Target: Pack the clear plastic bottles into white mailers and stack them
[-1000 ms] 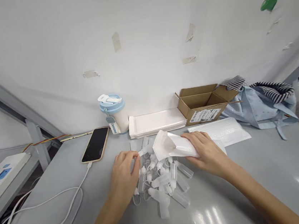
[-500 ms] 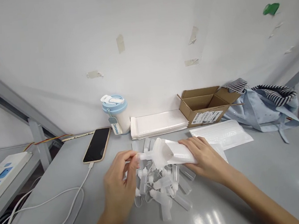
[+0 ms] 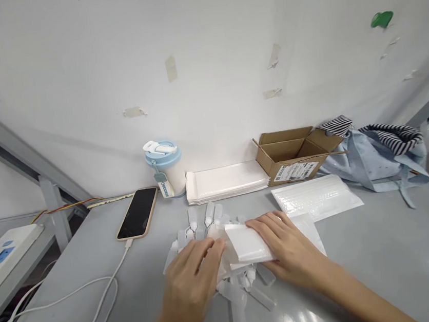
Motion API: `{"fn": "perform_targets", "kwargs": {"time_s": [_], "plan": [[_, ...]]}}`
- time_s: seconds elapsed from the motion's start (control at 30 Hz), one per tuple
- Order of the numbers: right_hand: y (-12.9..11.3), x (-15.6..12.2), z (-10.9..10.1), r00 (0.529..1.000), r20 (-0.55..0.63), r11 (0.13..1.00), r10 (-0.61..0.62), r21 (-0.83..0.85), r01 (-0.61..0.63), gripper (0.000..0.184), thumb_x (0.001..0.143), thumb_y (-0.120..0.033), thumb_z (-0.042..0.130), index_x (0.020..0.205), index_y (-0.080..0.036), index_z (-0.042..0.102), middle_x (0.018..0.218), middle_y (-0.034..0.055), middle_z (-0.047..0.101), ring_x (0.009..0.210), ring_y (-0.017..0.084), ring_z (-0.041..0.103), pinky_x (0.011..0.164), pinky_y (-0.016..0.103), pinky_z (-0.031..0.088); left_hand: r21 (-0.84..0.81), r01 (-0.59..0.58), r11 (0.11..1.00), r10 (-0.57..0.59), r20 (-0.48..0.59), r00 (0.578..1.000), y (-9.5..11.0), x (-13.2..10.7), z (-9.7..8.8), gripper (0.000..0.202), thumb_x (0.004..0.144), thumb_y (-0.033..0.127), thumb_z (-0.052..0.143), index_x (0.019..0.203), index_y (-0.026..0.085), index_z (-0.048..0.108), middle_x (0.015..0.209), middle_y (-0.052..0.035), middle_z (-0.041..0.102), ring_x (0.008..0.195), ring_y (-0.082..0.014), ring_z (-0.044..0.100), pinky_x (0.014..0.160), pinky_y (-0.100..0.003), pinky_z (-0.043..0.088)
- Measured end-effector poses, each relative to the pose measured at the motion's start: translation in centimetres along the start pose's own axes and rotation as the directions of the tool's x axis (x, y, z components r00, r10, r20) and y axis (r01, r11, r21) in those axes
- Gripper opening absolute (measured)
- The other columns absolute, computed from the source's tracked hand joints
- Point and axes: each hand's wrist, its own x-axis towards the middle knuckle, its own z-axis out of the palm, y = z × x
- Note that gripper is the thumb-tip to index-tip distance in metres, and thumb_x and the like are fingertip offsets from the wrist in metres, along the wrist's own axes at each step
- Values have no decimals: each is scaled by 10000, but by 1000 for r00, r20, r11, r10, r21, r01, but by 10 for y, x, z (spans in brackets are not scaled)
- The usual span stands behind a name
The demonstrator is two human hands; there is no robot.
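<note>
A heap of small clear plastic bottles (image 3: pixel 232 288) lies on the grey table (image 3: pixel 366 267) in front of me. On top of the heap rests a white padded pouch (image 3: pixel 247 242). My right hand (image 3: pixel 286 248) lies flat on the pouch with its fingers stretched out and pressing down. My left hand (image 3: pixel 193 282) reaches to the pouch's left end, fingers extended together and touching it above the bottles. Whether the left fingers pinch anything is hidden.
A black phone (image 3: pixel 138 220) with a white cable lies at the left. Behind stand a blue-lidded cup (image 3: pixel 165 167), a stack of white pouches (image 3: pixel 224 181), an open cardboard box (image 3: pixel 295 154) and a clear packet (image 3: pixel 315 198). Blue cloth (image 3: pixel 377 160) lies at the right.
The pouch has dropped from a raised, open-mouthed tilt to lying flat on the bottles. My left hand moved right from holding a bottle at its mouth onto its left end.
</note>
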Motion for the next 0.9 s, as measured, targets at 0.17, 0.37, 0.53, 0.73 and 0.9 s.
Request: {"fn": "perform_targets", "kwargs": {"time_s": [0.17, 0.37, 0.53, 0.73, 0.9], "plan": [[-4, 2, 1, 999, -40, 999, -21, -46, 20, 392, 792, -104, 475, 1182, -63, 473, 1027, 151, 611, 925, 285, 524, 837, 443, 356, -103, 36, 994, -37, -8, 999, 8, 2, 0, 163, 851, 7, 524, 906, 136, 610, 662, -21, 664, 576, -134, 544, 538, -243, 440], [-4, 3, 5, 997, -59, 996, -41, -78, 36, 353, 799, -92, 438, 1146, -69, 497, 1021, 156, 622, 915, 282, 528, 817, 434, 358, -290, 356, 888, -296, 232, 927, 13, 4, 2, 192, 895, 122, 454, 839, 183, 627, 575, 14, 598, 527, -117, 513, 465, -197, 407], [-1, 2, 3, 998, -53, 997, -26, -70, 23, 356, 810, -109, 445, 1162, -70, 483, 1040, 156, 615, 917, 280, 524, 819, 435, 361, -165, 422, 892, -375, 253, 892, 9, 0, 3, 182, 870, 178, 498, 933, 169, 669, 675, -2, 673, 513, -116, 518, 493, -209, 441], [-4, 1, 3, 1000, -23, 998, -9, -62, 7, 365, 818, -125, 467, 1179, -72, 476, 1036, 154, 610, 924, 283, 522, 824, 437, 368, -208, 564, 799, -440, 438, 784, 14, 3, 1, 184, 858, 181, 507, 857, 213, 688, 524, 61, 597, 406, -82, 436, 417, -176, 342], [-4, 2, 3, 1000, -18, 997, -5, -72, 4, 380, 799, -115, 478, 1176, -68, 477, 1036, 158, 606, 919, 288, 522, 810, 435, 380, -262, 572, 777, -437, 429, 791, 16, 1, 2, 211, 875, 181, 471, 838, 200, 678, 503, 60, 548, 417, -80, 410, 422, -185, 302]]}}
